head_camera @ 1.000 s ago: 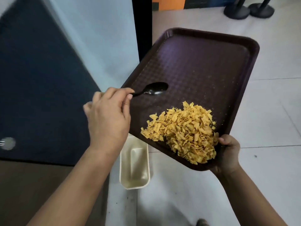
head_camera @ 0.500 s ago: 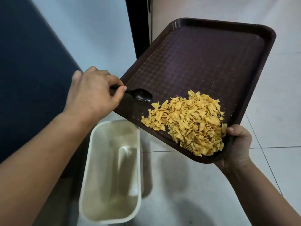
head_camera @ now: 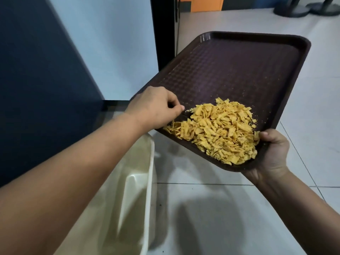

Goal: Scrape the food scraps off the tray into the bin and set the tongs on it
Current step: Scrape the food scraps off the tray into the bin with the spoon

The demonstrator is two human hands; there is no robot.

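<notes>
The right hand (head_camera: 272,153) grips the near right corner of the dark brown tray (head_camera: 239,70), thumb hooked over the rim, fingers underneath. The tray is held up off the floor and tilted, its near left edge the low one, its far right corner the high one.

On that low near part sits a heap of yellow food scraps (head_camera: 220,131), flat crisp-like flakes. The heap runs from the left rim almost to the right thumb, and a few flakes lie right at the near rim. The far half of the tray shows only its embossed pattern and a scatter of crumbs.

The left hand (head_camera: 154,107) comes in over the tray's left edge, fingers curled tight, knuckles up, right at the far left side of the heap. A sliver of something dark (head_camera: 186,112) pokes out just beyond the fingertips into the scraps. It is too hidden to name, so what the hand clutches I cannot tell for sure.

Below, on the pale tiled floor (head_camera: 220,208), stands the cream bin (head_camera: 147,181), open at the top. It lies under the left forearm and just near and left of the tray's low edge. Only its right wall and part of its inside show.

To the left rises a dark blue panel (head_camera: 36,89), with a black post (head_camera: 161,34) beyond it at the far side.
</notes>
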